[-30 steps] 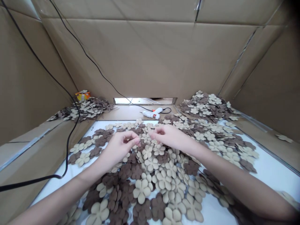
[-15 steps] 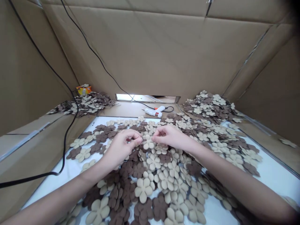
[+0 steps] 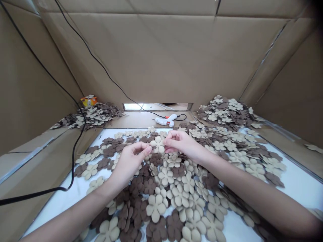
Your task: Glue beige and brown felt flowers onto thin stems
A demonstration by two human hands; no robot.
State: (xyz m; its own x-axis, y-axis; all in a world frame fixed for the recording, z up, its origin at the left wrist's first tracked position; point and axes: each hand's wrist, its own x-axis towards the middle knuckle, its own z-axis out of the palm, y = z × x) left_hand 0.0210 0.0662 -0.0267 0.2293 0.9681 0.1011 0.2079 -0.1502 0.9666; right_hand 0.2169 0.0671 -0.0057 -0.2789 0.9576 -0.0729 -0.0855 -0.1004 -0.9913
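Observation:
Between my two hands is a beige five-petal flower cutout [image 3: 157, 144], raised over the pile. My right hand [image 3: 180, 144] is closed, with thumb and fingers pinching the flower's right edge. At the flower's left side my left hand [image 3: 135, 155] is closed in a pinch on a small dark piece [image 3: 154, 148], too small to name. This piece is close to the flower; whether they are joined I cannot tell. Beneath both hands lie many loose beige flower cutouts [image 3: 155, 207] and brown flower cutouts [image 3: 174, 226], overlapping on a white board [image 3: 60, 201].
Beyond the hands lies a white glue gun [image 3: 165, 120], its black cable [image 3: 108, 70] running up the cardboard wall [image 3: 161, 57]. Heaps of cutouts stand at the back left [image 3: 94, 116] and back right [image 3: 227, 111]. An orange-yellow container [image 3: 88, 101] sits at the left heap. Another black cable [image 3: 73, 161] hangs on the left.
The flower has been raised slightly and moved a little left with my right hand. My left hand has turned a little, and the dark piece at its fingertips shows more clearly.

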